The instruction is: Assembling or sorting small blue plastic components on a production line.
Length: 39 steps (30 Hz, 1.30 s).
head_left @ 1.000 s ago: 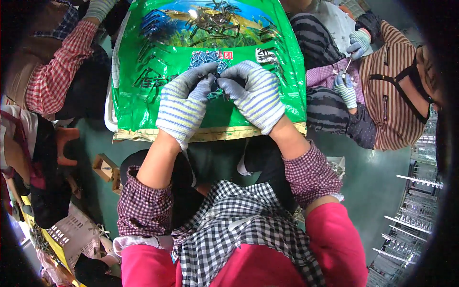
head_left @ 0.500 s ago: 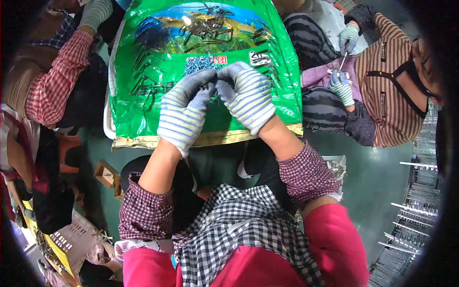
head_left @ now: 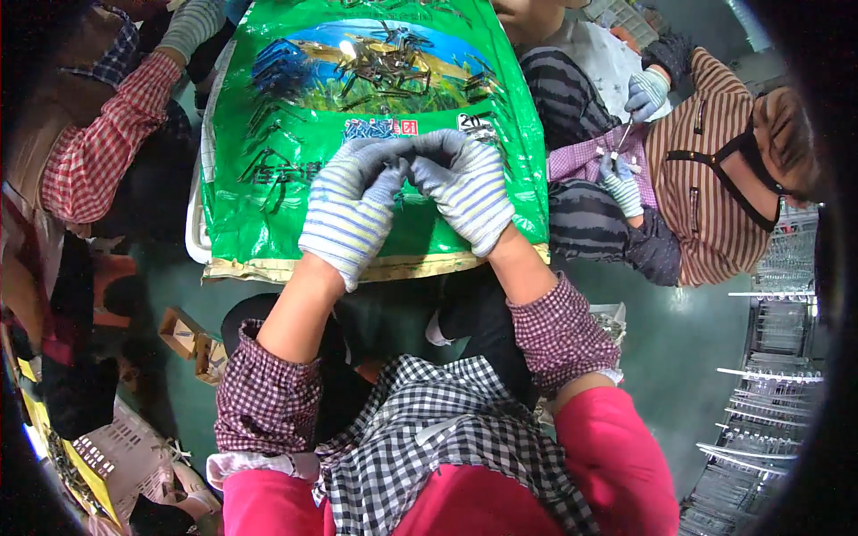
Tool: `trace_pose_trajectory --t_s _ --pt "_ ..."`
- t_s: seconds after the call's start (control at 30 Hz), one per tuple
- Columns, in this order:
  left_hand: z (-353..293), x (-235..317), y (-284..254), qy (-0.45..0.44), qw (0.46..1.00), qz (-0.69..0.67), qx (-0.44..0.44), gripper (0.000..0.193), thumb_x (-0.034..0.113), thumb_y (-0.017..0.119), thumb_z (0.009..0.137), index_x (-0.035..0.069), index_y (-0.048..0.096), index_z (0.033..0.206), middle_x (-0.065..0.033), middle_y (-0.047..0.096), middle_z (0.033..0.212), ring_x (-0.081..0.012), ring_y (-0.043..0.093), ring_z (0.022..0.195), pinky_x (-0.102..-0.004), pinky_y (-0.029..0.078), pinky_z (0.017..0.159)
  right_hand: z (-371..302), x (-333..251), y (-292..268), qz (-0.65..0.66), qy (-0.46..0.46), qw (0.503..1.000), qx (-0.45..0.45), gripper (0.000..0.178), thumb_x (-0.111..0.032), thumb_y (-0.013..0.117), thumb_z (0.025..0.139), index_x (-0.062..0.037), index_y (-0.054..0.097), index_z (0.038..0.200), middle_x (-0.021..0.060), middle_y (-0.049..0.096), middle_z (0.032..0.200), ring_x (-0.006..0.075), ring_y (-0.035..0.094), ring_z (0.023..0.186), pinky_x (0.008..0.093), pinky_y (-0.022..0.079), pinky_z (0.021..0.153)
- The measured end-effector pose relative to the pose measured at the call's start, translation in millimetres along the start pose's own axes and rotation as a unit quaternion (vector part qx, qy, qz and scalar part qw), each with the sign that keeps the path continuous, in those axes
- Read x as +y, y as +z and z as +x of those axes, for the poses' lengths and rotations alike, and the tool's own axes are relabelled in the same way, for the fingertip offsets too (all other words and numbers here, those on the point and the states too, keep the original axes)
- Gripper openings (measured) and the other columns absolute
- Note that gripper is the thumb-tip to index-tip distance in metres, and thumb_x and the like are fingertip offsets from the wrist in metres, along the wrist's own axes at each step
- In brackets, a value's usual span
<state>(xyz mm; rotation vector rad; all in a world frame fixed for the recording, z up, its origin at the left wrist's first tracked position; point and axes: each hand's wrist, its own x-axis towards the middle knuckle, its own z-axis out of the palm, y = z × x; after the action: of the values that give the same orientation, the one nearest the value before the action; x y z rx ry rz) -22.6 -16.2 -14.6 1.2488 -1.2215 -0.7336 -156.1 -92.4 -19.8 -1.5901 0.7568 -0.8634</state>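
Note:
My left hand (head_left: 351,205), in a striped, grey-palmed knit glove, is closed with fingertips pinched near the middle of the sack. Facing it, my right hand (head_left: 471,195), gloved the same way, is also closed, its fingertips almost meeting the left ones. Whatever lies between them is small and hidden by the fingers. Beneath both hands spreads a green printed sack (head_left: 500,241). Just beyond my fingertips is a small pile of blue-silver screws (head_left: 365,130). Farther off lies a heap of dark, thin metal pieces (head_left: 389,70), with more such pieces (head_left: 271,116) scattered along the left side.
At the right, a seated person in a striped top works with a thin tool (head_left: 626,134) in gloved hands. Another person's checked sleeve (head_left: 112,143) is at the left. Small cardboard boxes (head_left: 183,332), a pale crate (head_left: 125,451) and wire racks (head_left: 773,384) stand around.
The view has shifted slightly, so the sack and the neighbour at the right appear farther left. My hands stay pinched together, with the fingers slightly changed in position.

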Motion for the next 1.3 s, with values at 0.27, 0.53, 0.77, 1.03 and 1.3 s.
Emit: trace_pose_trajectory --t_s 0.27,0.53,0.77,1.03,1.3 --pt "7 -2 10 0.056 0.996 0.073 -0.002 0.024 0.004 0.054 0.079 0.002 0.063 0.102 -0.0128 0.058 0.095 -0.022 0.057 0.088 -0.0306 0.045 0.08 6 -10 -13 -0.069 0.034 0.997 -0.025 0.015 0.002 0.057 0.08 0.0024 0.06 0.095 0.0053 0.062 0.079 0.0104 0.056 0.069 0.0243 0.048 0.063" --pt "7 -6 19 0.052 0.998 0.004 0.04 0.025 0.006 0.056 0.083 0.001 0.06 0.107 -0.0104 0.059 0.096 -0.0163 0.057 0.084 -0.0278 0.046 0.077 30 -21 -45 -0.214 -0.029 0.974 -0.065 0.014 -0.004 0.062 0.079 0.0001 0.062 0.092 0.0081 0.065 0.084 0.0126 0.06 0.076 0.0271 0.049 0.07" --pt "6 -13 17 -0.024 0.999 -0.012 0.02 0.025 0.009 0.058 0.085 0.0 0.058 0.108 -0.0075 0.062 0.092 -0.0126 0.056 0.082 -0.026 0.047 0.076 158 4 -129 -0.591 -0.008 0.806 0.014 0.018 -0.018 0.068 0.074 -0.0077 0.067 0.09 0.0135 0.066 0.088 0.0251 0.064 0.082 0.0339 0.049 0.075" --pt "10 -9 11 -0.044 0.999 0.022 0.014 0.022 0.009 0.057 0.085 0.0 0.06 0.105 -0.006 0.061 0.09 -0.0099 0.054 0.079 -0.0238 0.046 0.072 206 40 -148 -0.666 0.099 0.733 -0.101 0.022 -0.022 0.064 0.076 -0.0132 0.067 0.097 0.0133 0.063 0.099 0.0307 0.06 0.092 0.0378 0.047 0.081" --pt "9 -11 6 -0.04 0.999 0.027 0.01 0.021 0.011 0.057 0.085 0.0 0.06 0.103 -0.0069 0.061 0.089 -0.0112 0.055 0.078 -0.0251 0.046 0.073 161 18 -94 -0.597 -0.134 0.766 -0.196 0.022 -0.024 0.065 0.077 -0.0096 0.066 0.093 0.0148 0.063 0.09 0.0317 0.059 0.086 0.0379 0.047 0.078"
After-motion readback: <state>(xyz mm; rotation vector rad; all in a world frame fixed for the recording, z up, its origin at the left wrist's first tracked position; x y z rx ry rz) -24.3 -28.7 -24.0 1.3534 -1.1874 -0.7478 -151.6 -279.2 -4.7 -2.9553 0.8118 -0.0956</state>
